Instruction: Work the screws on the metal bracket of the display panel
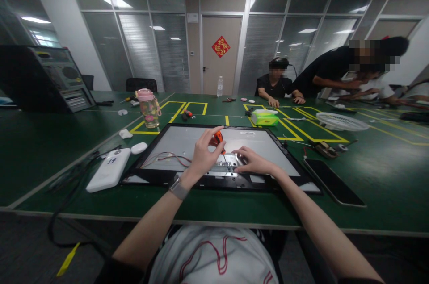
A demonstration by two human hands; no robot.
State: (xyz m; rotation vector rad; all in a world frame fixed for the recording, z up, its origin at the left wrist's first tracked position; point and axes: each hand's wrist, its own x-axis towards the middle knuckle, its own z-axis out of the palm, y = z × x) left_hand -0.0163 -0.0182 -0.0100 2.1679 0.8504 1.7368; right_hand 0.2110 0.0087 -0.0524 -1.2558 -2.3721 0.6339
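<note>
Orange and black, the handle of a slim screwdriver [219, 139] stands tilted in the left hand [205, 154], thumb and fingers closed around it, its shaft pointing down to a silver metal bracket [228, 159]. The right hand [253, 161] is half open at the bracket's right end, fingers bent and thumb apart; whether it pinches anything small cannot be told. The bracket lies between the hands, near the front edge of a broad grey panel with a black rim [177, 138]. Thin red and black wires [167, 155] curve over the panel, left of the left hand.

The panel lies flat near the front edge of a dark green counter [234, 210] marked with yellow tape. Left of the panel are a white oblong case [109, 170] and a small white rounded object [139, 148]; by its right front corner lies a black-screened phone [333, 181]. Beyond its left far corner stands a clear bottle with a pink lid [148, 110]; beyond its far edge, a bright green and white packet [264, 118]. A black computer tower [47, 78] occupies the counter's left end.

Past the counter's far edge, a seated person [273, 85] rests a hand on it; another person [328, 67] leans over its right part. Behind, a beige door [214, 74] bears a red diamond-shaped paper [220, 46].
</note>
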